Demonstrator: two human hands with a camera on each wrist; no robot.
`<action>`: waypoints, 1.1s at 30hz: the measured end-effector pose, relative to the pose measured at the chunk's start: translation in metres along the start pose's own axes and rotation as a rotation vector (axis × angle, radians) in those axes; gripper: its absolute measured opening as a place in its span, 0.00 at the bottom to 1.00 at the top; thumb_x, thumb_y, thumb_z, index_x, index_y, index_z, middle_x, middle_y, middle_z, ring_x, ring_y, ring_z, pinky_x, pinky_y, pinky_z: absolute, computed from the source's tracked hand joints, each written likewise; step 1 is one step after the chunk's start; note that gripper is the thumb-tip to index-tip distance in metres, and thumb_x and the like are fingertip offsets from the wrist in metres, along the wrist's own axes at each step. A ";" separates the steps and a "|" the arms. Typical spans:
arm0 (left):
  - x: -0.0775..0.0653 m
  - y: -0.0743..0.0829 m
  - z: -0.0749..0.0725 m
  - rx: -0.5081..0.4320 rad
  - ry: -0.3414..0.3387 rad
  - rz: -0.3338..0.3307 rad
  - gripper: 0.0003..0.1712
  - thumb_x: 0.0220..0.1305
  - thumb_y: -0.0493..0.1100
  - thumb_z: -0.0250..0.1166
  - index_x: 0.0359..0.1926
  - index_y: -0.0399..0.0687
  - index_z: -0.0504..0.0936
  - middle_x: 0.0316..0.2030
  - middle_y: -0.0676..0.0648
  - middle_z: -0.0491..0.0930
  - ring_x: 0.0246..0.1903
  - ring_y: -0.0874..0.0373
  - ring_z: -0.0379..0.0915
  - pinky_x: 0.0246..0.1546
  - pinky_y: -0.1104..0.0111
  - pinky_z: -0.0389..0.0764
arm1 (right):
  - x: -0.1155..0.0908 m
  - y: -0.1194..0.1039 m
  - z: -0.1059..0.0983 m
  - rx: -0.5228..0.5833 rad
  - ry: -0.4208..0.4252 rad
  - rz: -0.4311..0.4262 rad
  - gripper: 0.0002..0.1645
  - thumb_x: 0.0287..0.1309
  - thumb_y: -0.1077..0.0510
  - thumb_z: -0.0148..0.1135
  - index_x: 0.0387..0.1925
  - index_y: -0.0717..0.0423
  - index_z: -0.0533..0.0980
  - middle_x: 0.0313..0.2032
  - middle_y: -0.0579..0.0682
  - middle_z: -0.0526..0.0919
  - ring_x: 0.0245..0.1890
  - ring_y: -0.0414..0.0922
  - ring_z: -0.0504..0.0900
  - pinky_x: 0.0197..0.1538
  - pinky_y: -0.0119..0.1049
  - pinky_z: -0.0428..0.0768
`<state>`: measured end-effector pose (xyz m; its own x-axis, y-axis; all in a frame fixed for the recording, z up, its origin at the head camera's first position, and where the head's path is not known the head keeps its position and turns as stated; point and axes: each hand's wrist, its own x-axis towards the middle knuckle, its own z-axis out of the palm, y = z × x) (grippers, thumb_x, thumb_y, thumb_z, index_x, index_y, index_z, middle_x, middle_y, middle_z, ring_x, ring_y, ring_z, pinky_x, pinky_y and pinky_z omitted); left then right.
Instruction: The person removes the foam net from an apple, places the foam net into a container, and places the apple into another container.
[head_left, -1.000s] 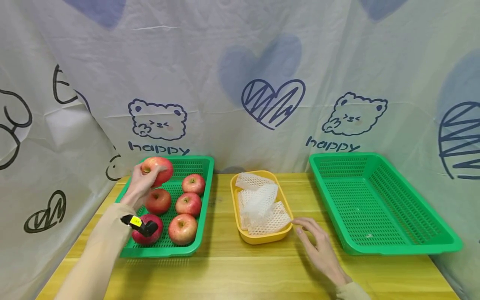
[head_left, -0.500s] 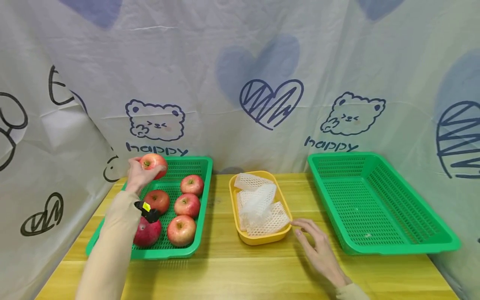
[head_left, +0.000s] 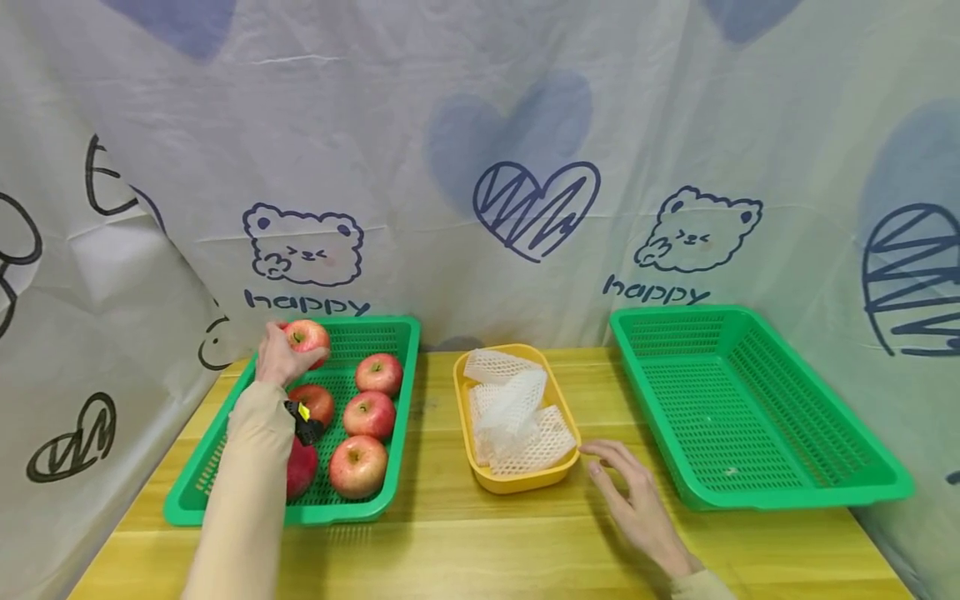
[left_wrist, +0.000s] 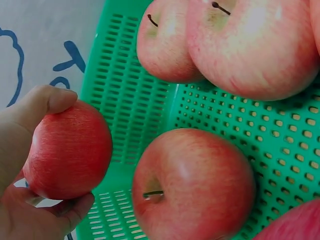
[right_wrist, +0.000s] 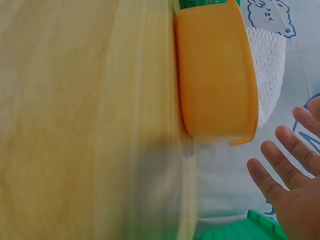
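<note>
My left hand [head_left: 281,357] grips a red apple [left_wrist: 70,150] between thumb and fingers at the back left corner of the left green basket [head_left: 414,358]. Several other apples lie in that basket, among them one [left_wrist: 195,182] right beside the held apple in the left wrist view. My left sleeve partly covers a darker apple [head_left: 300,471]. My right hand [head_left: 633,504] hovers with relaxed, spread fingers near the front right corner of a yellow tub [head_left: 525,482]. White foam net sleeves [head_left: 517,412] lie heaped inside the tub. Nothing is in the right hand.
To the right stands a second green basket [head_left: 757,425], with a tiny pale scrap on its floor. All containers rest on a wooden table [head_left: 450,550]. A white printed cloth [head_left: 420,167] hangs directly behind them and along the left side.
The left hand has carried its apple slightly left, and has lowered it a little toward the basket's back left corner. The right hand has stayed nearly still beside the tub.
</note>
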<state>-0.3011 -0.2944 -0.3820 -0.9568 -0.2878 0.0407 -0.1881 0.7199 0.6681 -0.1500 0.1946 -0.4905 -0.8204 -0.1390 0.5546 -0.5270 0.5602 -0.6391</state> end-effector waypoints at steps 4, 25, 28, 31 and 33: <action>0.005 -0.004 0.007 0.007 -0.015 -0.027 0.52 0.60 0.50 0.68 0.73 0.32 0.48 0.65 0.19 0.58 0.64 0.25 0.59 0.67 0.38 0.64 | 0.000 0.000 -0.001 0.002 0.003 0.006 0.15 0.66 0.67 0.59 0.52 0.60 0.80 0.53 0.55 0.84 0.57 0.32 0.77 0.61 0.32 0.76; 0.005 -0.015 0.034 0.055 -0.112 -0.037 0.53 0.59 0.49 0.67 0.72 0.27 0.46 0.64 0.17 0.57 0.63 0.23 0.58 0.68 0.39 0.63 | -0.003 0.001 -0.002 -0.010 -0.001 -0.024 0.15 0.65 0.68 0.60 0.52 0.61 0.80 0.52 0.55 0.84 0.55 0.35 0.79 0.58 0.32 0.80; 0.003 -0.015 0.035 0.087 -0.139 -0.043 0.53 0.60 0.50 0.66 0.71 0.24 0.46 0.64 0.15 0.57 0.63 0.21 0.58 0.67 0.37 0.63 | -0.004 0.001 -0.002 -0.008 -0.009 -0.026 0.15 0.65 0.68 0.59 0.52 0.62 0.80 0.52 0.56 0.84 0.55 0.36 0.80 0.57 0.33 0.80; 0.003 -0.016 0.035 0.120 -0.161 -0.047 0.53 0.61 0.50 0.66 0.70 0.23 0.45 0.64 0.15 0.57 0.63 0.19 0.57 0.67 0.36 0.62 | -0.004 0.001 -0.002 -0.008 -0.015 -0.021 0.15 0.65 0.68 0.59 0.52 0.62 0.80 0.52 0.56 0.84 0.55 0.36 0.79 0.57 0.33 0.81; 0.003 -0.016 0.036 0.148 -0.180 -0.059 0.54 0.62 0.52 0.65 0.71 0.23 0.44 0.64 0.15 0.56 0.64 0.19 0.57 0.67 0.35 0.61 | -0.004 0.001 -0.002 -0.010 -0.019 -0.015 0.15 0.66 0.68 0.59 0.53 0.61 0.80 0.52 0.55 0.84 0.55 0.36 0.79 0.56 0.34 0.81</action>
<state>-0.3091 -0.2841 -0.4195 -0.9648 -0.2245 -0.1372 -0.2627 0.7936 0.5488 -0.1467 0.1979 -0.4923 -0.8165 -0.1632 0.5538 -0.5372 0.5663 -0.6251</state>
